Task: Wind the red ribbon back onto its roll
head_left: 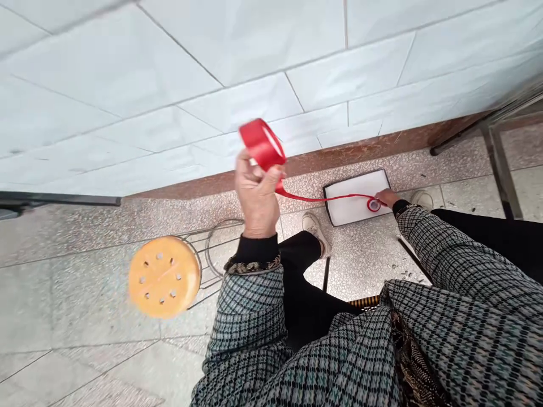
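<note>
My left hand (pixel 258 195) is raised in front of the tiled wall, fingers closed on a wide, shiny loop of red ribbon (pixel 262 146). A narrow-looking length of the same ribbon (pixel 311 198) runs from that loop across to the right. At its other end is a small red ribbon roll (pixel 373 205) with a pale core. My right hand (pixel 387 197) is closed at the edge of this roll, over a white board-like tray; its fingertips are partly hidden.
A white rectangular tray (pixel 354 212) with a dark rim lies on the floor below the roll. To the left stands a stool with a round orange seat (pixel 164 277) and wire legs. A metal frame (pixel 500 167) is at the right. Small scraps (pixel 403 271) lie on the floor.
</note>
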